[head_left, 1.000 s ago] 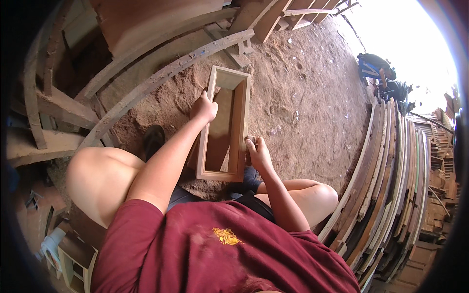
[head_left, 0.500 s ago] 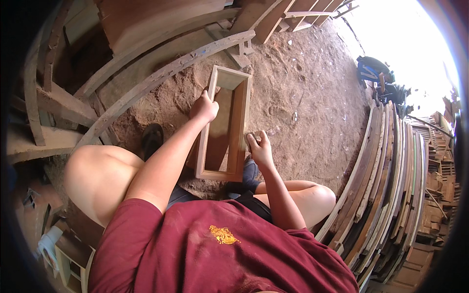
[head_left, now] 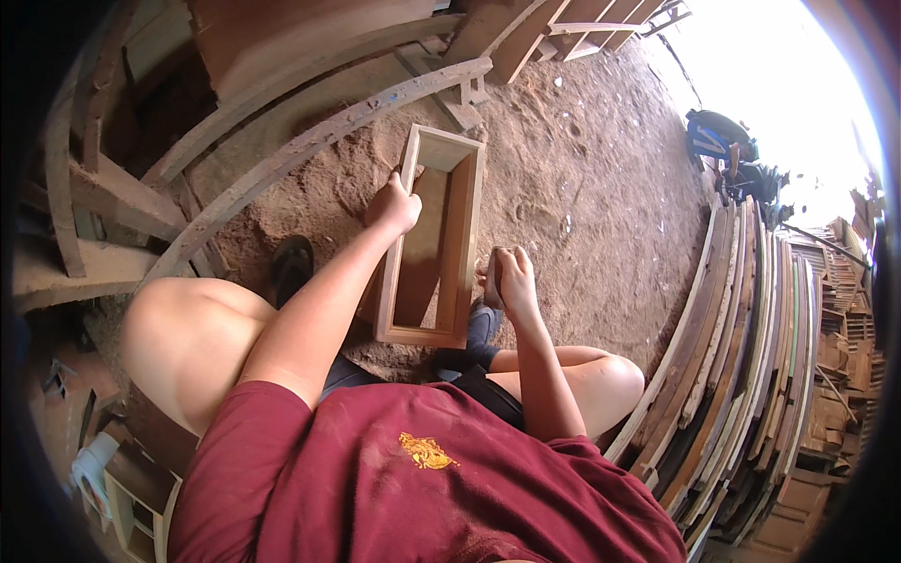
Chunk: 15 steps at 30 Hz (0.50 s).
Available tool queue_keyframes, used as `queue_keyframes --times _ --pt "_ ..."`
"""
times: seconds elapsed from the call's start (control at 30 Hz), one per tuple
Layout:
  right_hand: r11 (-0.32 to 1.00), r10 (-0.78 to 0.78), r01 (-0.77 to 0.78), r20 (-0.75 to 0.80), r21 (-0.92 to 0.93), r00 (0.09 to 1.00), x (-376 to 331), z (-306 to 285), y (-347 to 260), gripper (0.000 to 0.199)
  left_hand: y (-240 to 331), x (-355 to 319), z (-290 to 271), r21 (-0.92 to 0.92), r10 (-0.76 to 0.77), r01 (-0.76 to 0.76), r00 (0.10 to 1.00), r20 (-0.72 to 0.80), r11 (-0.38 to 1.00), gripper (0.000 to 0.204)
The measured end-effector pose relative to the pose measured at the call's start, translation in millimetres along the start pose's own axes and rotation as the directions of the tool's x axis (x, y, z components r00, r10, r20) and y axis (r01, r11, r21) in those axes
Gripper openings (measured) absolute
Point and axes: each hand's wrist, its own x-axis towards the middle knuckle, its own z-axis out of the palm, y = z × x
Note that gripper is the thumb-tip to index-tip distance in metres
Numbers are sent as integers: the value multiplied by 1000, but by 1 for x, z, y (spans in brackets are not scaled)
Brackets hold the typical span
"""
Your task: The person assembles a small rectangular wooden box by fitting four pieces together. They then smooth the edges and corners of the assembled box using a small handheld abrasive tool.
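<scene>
— When viewed from head, found where?

— Look between left knee point(head_left: 164, 328) and right knee point(head_left: 615, 375), slightly ahead: see frame point(head_left: 459, 244), long and narrow, pointing away, over ground point(head_left: 563, 188). Cannot tell whether resting on ground or propped beneath.

— Held how?

— By left hand point(head_left: 393, 204), closed round left rail point(head_left: 387, 291), past mid-length toward far end. Fingertips mostly hidden; cannot tell depth of wrap.

— And with right hand point(head_left: 512, 280)?

— Pinching brown block point(head_left: 493, 281), just beside right rail point(head_left: 474, 225). Cannot tell whether touching wood or slightly off.

— Heavy or light?

— Judging from slim boards and apparently hollow middle, probably light for such length; likely manageable one-handed. Expect stiffness along rails, less under twist.

— Slippery?

— Probably not. Looks like raw, dull wood, perhaps dusty. Watch for splinters along edges.

— Fragile?

— Moderately, at a guess: weaker at corner joints than along rails. Avoid racking sideways or squeezing long sides inward.

— Best gripped where?

— On left rail near mid-length, for balance; at both short ends, for carrying. Keep fingers off right rail beside block.

— Anything nearby to mind?

— Note beam point(head_left: 328, 131) ahead and left, near far end of frame; also planks point(head_left: 732, 347), well apart at right.
</scene>
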Motion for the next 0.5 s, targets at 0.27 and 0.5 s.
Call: queue_keyframes --times 0.27,0.5 --pt "934 -192 188 18 -303 981 6 15 -1 22 -3 1 0 -19 4 -4 1000 -11 1000 67" --pt "926 -172 166 14 -340 985 3 13 18 16 1 -2 -1 -10 -2 2 1000 -1 1000 66"
